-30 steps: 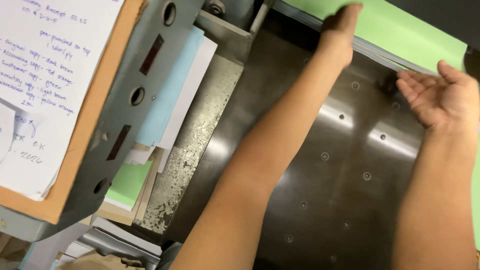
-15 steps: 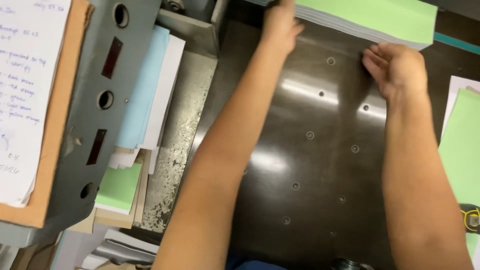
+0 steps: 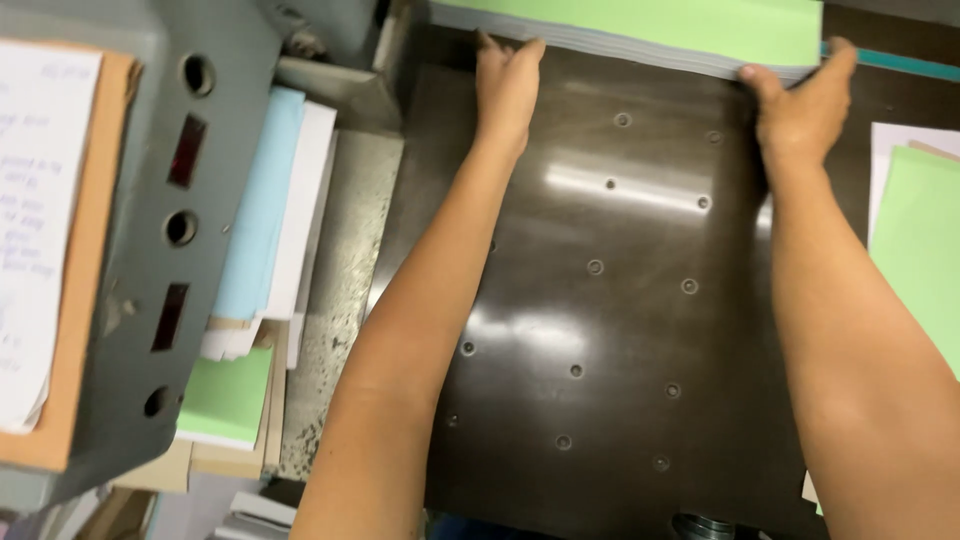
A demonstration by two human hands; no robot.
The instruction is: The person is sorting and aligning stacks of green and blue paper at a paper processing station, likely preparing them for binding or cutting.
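A thick stack of light green paper (image 3: pixel 660 28) lies at the far end of a dark metal machine table (image 3: pixel 600 330) dotted with small round holes. My left hand (image 3: pixel 508 85) presses flat against the stack's near edge at its left end, fingers pointing away from me. My right hand (image 3: pixel 800 105) grips the stack's near right corner, with the thumb on its front edge and fingers along its side. Both forearms reach across the table.
A grey metal machine panel (image 3: pixel 170 250) with slots and holes stands at left, with a handwritten sheet on a brown board (image 3: pixel 50 250) on it. Blue, white and green paper piles (image 3: pixel 265 230) sit beside it. More green sheets (image 3: pixel 920 250) lie at the right.
The view shifted so the stack sits centred. My left hand stayed at the stack's left end, and my right hand moved from the table surface up to the stack's right corner.
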